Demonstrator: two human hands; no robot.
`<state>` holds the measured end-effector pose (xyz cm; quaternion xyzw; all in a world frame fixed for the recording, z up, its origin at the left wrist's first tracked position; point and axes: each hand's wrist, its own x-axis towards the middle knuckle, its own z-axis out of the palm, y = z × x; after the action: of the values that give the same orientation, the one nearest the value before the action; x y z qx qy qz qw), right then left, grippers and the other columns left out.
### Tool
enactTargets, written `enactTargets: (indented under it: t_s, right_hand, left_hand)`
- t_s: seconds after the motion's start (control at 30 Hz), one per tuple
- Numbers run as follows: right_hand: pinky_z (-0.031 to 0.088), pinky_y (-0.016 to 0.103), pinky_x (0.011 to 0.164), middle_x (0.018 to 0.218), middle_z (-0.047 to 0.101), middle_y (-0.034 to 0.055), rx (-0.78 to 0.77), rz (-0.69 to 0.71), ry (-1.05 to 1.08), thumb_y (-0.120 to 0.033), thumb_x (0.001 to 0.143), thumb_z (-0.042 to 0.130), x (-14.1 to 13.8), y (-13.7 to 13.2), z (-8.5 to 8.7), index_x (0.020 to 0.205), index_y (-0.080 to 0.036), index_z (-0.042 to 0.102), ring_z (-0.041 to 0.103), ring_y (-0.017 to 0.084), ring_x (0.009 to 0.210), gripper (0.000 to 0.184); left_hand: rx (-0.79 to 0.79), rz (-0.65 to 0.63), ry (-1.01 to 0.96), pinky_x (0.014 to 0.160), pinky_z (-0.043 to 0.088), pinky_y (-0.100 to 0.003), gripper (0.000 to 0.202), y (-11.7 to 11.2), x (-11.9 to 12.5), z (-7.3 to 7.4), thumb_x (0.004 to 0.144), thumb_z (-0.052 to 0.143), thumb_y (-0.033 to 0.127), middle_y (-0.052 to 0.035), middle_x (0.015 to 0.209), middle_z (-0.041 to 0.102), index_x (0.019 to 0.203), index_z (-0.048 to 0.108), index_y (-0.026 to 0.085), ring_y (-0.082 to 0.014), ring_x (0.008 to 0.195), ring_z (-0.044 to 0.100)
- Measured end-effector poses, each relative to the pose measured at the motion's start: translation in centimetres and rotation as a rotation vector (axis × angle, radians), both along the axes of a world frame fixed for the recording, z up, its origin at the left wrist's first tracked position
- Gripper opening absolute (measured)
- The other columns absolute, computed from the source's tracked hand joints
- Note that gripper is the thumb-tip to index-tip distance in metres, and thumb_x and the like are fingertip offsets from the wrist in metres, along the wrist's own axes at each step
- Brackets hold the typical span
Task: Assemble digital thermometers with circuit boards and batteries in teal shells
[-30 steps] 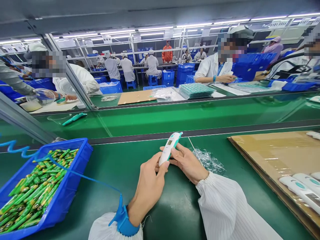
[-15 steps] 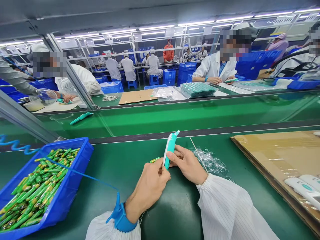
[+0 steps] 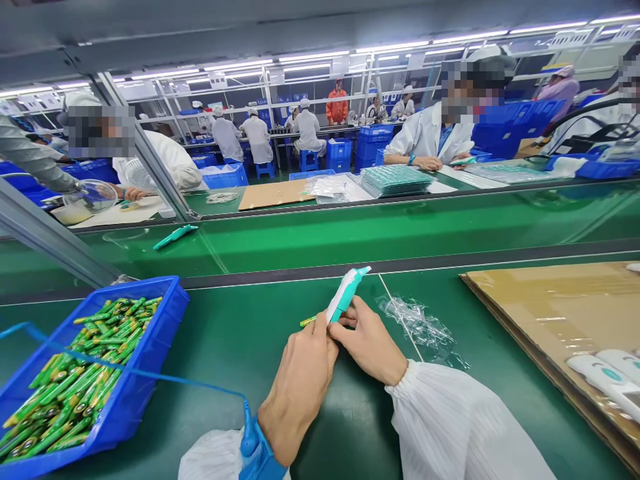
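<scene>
Nearest me, at bottom centre, my left hand point(image 3: 297, 377) pinches the lower end of a white-and-teal handheld device point(image 3: 346, 297), its narrow tip pointing up and right. My right hand point(image 3: 373, 340) has its fingers curled close against the device's lower right side; my fingers hide that end, so I cannot tell how firmly each hand grips. Behind my left hand a green-and-yellow stick point(image 3: 307, 321) is mostly covered.

At lower left, a blue tray point(image 3: 150, 383), cut off by the frame, holds a heap of green-and-yellow batteries point(image 3: 100, 373); a blue cord point(image 3: 190, 381) crosses in front of it. Crumpled clear plastic point(image 3: 425, 330) lies right of centre. At lower right, cardboard point(image 3: 525, 300) bears white devices point(image 3: 607, 373), cropped by the edge.

Farther up, a teal device point(image 3: 175, 237) lies on the green strip point(image 3: 350, 230). Beyond, people in white coats work, two faces blurred; at upper centre are stacked blue crates point(image 3: 374, 140), contents indistinct.
</scene>
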<state>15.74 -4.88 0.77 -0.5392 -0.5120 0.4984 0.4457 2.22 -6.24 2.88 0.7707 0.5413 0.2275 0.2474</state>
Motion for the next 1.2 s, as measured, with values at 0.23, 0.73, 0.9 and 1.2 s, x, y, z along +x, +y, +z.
enactTargets:
  t_s: [0.23,0.73,0.9,1.2]
  right_hand:
    - [0.043,0.023,0.056,0.081,0.064,0.001,0.077,0.038,0.054,-0.023,0.079,0.064,-1.0,-1.1,0.1,0.117,-0.022,0.047,0.058,0.011,0.06,0.042]
    - [0.024,0.018,0.052,0.069,0.045,-0.0046,0.094,0.236,-0.371,-0.017,0.08,0.044,-2.0,-2.9,1.7,0.145,-0.024,0.02,0.035,0.007,0.055,0.069]
    - [0.024,0.02,0.053,0.068,0.046,-0.0038,0.078,0.214,-0.474,-0.019,0.08,0.043,-2.1,-2.9,1.1,0.147,-0.025,0.015,0.036,0.01,0.056,0.073]
    - [0.024,0.02,0.052,0.065,0.042,-0.0055,0.112,0.219,-0.462,-0.017,0.079,0.04,-2.2,-2.7,0.5,0.146,-0.026,0.013,0.036,0.011,0.055,0.074]
  left_hand:
    - [-0.016,-0.027,-0.275,0.104,0.047,-0.04,0.051,1.2,-2.3,1.3,0.088,0.053,0.018,-0.008,0.14,0.059,0.139,0.053,0.025,-0.0244,0.123,0.059]
    - [-0.304,-0.267,-0.401,0.09,0.059,-0.035,0.073,3.9,-3.2,6.0,0.073,0.064,0.006,-0.0026,0.12,0.067,0.139,0.047,0.031,-0.0213,0.104,0.069]
    - [-0.231,-0.229,-0.373,0.082,0.061,-0.03,0.067,3.6,-2.4,6.3,0.072,0.061,0.005,0.0004,0.107,0.069,0.133,0.053,0.03,-0.0204,0.099,0.07]
    - [-0.203,-0.184,-0.314,0.08,0.06,-0.029,0.064,3.5,-2.1,6.2,0.073,0.062,0.01,-0.001,0.101,0.069,0.134,0.053,0.027,-0.0217,0.101,0.07]
